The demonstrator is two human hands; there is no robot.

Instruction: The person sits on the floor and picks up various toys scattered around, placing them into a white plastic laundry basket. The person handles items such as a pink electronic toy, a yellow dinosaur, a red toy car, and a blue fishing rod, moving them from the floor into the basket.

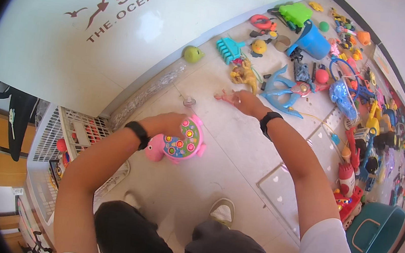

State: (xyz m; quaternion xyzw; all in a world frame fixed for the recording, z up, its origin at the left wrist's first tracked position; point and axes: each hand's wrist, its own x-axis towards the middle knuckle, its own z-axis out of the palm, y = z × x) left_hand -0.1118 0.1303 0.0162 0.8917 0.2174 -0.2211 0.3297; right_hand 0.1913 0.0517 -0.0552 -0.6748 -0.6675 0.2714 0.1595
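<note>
My left hand (pixel 174 124) grips a pink animal-shaped toy (pixel 181 143) with lit round buttons, low over the tiled floor; its fingers are partly hidden by the toy. To the right and farther off, my right hand (pixel 243 102) reaches over the floor beside a yellowish toy dinosaur (pixel 245 75). A small pinkish toy figure (pixel 225 96) is at its fingertips, and whether the hand holds it is unclear. Between the two hands lies a small clear round object (pixel 189 102). A blue and red toy (pixel 295 90) rests right of my right hand.
Many toys lie along the right wall, with a blue bucket (pixel 311 43) and a teal bin (pixel 374 235). A green round toy (pixel 193 54) and a teal rake head (pixel 229 50) are near the white panel (pixel 119 61). White plastic baskets (pixel 43 167) stand at left.
</note>
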